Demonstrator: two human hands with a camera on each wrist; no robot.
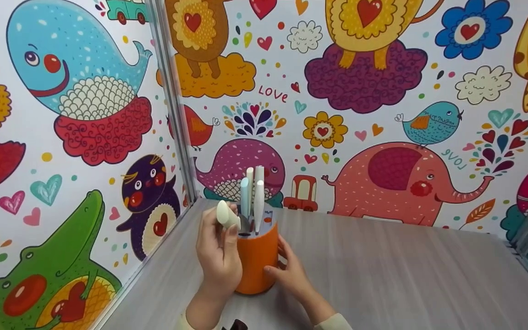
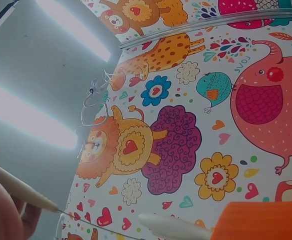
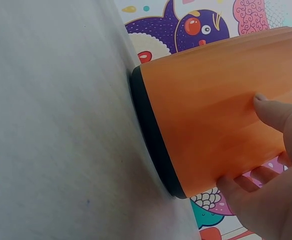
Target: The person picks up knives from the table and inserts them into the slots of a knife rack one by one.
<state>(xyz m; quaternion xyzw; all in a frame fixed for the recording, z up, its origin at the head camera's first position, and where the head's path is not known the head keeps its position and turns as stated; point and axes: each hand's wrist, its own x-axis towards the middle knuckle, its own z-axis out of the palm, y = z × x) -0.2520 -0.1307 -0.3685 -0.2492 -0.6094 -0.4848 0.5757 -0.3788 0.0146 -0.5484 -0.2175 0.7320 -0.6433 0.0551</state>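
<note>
An orange knife block point(image 1: 258, 261) stands upright on the table, its black base point(image 3: 153, 130) visible in the right wrist view. Several light handles rise from its top, among them a white handle point(image 1: 259, 197) and a pale blue handle point(image 1: 244, 197). My left hand point(image 1: 220, 256) grips a knife point(image 1: 227, 214) by its cream handle at the block's left rim. In the left wrist view its thin blade point(image 2: 85, 220) shows nearly edge-on; whether the tip is in a slot is hidden. My right hand point(image 1: 296, 275) holds the block's right side, thumb in front and fingers behind.
The wood-grain table point(image 1: 383, 270) extends to the right of the block. Cartoon-printed walls point(image 1: 291, 128) rise behind and at the left, with a metal corner post point(image 1: 172, 101) between them. A small dark object point(image 1: 236, 325) lies at the bottom edge of the head view.
</note>
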